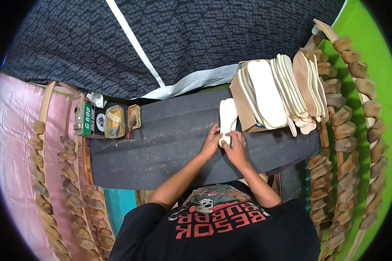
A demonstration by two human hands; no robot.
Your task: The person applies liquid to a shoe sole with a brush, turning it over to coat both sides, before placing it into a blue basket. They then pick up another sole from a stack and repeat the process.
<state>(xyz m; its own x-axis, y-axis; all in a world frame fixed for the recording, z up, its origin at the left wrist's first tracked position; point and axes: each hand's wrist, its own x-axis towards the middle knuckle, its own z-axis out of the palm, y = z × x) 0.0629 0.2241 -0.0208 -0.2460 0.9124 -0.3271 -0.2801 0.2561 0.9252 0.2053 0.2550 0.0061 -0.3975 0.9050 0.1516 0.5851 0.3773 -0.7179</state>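
left hand (pixel 211 142), right hand (pixel 238 148): both grip flat white insole (pixel 227 116) | on rough grey mat (pixel 161 143)

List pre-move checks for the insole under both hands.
1. Left hand grips insole at its near end: ok.
2. Right hand grips the same end: ok.
3. Insole lies on mat: ok.
4. Insole apart from stack: cannot tell.
5. Open tin at the mat's far left, apart from both hands: ok.
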